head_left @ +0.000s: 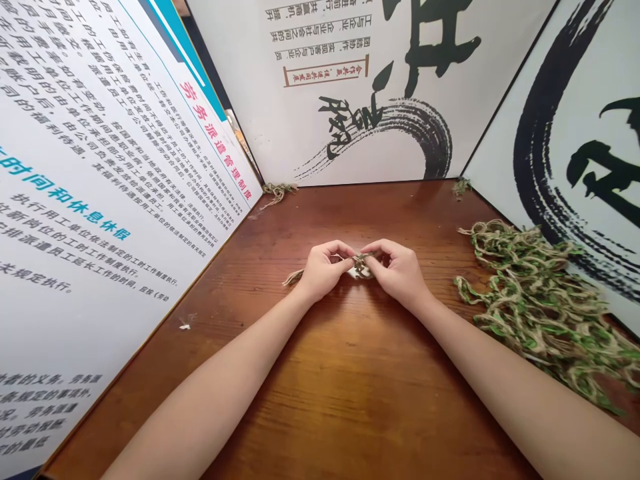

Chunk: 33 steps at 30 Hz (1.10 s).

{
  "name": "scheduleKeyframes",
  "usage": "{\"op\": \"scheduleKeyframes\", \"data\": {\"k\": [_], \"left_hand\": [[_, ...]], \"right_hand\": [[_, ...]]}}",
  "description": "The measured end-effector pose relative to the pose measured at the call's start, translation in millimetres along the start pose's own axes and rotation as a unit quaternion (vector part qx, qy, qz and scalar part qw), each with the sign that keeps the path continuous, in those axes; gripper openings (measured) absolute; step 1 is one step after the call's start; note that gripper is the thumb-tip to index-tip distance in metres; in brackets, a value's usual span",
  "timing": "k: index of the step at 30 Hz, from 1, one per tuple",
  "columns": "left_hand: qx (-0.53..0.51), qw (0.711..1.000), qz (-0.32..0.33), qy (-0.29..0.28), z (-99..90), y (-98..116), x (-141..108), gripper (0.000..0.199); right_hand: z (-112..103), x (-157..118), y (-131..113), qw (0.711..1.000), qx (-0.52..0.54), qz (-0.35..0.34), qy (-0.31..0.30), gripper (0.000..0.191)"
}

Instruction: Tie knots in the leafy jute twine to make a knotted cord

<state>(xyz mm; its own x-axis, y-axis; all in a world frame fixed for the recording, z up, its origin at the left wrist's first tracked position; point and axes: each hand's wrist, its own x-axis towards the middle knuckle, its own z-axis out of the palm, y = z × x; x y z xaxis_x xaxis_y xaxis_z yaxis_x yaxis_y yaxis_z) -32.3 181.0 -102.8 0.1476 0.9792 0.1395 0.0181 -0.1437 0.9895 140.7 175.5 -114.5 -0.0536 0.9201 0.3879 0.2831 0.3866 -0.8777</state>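
Big heap of twine (545,307) on brown table (320,400), beyond my right forearm, well apart from both hands. Small knotted twine piece (362,265) between my hands, at fingertips. My left hand (326,268): thumb and forefinger pinching its left side, loose strand (293,277) just beside. My right hand (397,270): thumb and forefinger pinching its right side.

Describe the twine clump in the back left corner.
On the brown table, follow the left board to where it meets the back board. The twine clump lies in that corner, far smaller than the pile at right and larger than the tuft in the opposite corner.
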Motion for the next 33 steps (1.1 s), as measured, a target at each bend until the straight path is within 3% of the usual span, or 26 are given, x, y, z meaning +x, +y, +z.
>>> {"op": "scheduleKeyframes", "data": {"k": [2, 5, 12, 14, 17, 20, 25, 30, 33], "left_hand": [[0.007, 1.0, -0.004, -0.011, 0.7, 1.4, -0.3, 0.013], [0.01, 1.0, -0.01, -0.003, 1.2, 2.4, -0.1, 0.011], [-0.009, 0.998, -0.04, 0.041, -1.0, -1.3, 2.2, 0.009], [-0.012, 0.998, -0.043, 0.035, -1.0, -1.3, 2.1, 0.009], [-0.007, 0.999, -0.036, 0.018, -0.7, -0.9, 1.8, 0.008], [-0.005, 0.999, -0.031, 0.006, -0.7, -1.7, 2.1, 0.009], [-0.008, 0.999, -0.035, -0.009, -1.1, -4.0, 3.1, 0.012], [-0.021, 0.999, -0.042, -0.004, -0.5, -2.9, 2.7, 0.011], [-0.039, 0.997, -0.061, 0.007, 0.2, -0.4, 3.2, 0.012]], "right_hand": [[0.1, 4.4, 4.5, 0.991, 0.096, 0.083, 0.05, 0.015], [-1.3, 9.4, 6.9, 0.968, 0.189, 0.125, 0.104, 0.024], [-10.5, 9.8, -3.7, 0.939, 0.315, 0.136, -0.024, 0.021], [-9.8, 7.6, -5.0, 0.948, 0.296, 0.114, -0.009, 0.023], [-5.4, 2.8, -5.5, 0.981, 0.177, 0.06, 0.048, 0.027], [-1.3, 0.9, -4.0, 0.988, 0.12, 0.037, 0.094, 0.019], [0.1, 8.3, 0.2, 0.959, 0.226, 0.094, 0.14, 0.016], [-3.0, 15.4, 15.3, 0.913, 0.351, 0.177, 0.108, 0.037], [-6.1, 19.1, 32.8, 0.906, 0.367, 0.169, 0.126, 0.037]]}}
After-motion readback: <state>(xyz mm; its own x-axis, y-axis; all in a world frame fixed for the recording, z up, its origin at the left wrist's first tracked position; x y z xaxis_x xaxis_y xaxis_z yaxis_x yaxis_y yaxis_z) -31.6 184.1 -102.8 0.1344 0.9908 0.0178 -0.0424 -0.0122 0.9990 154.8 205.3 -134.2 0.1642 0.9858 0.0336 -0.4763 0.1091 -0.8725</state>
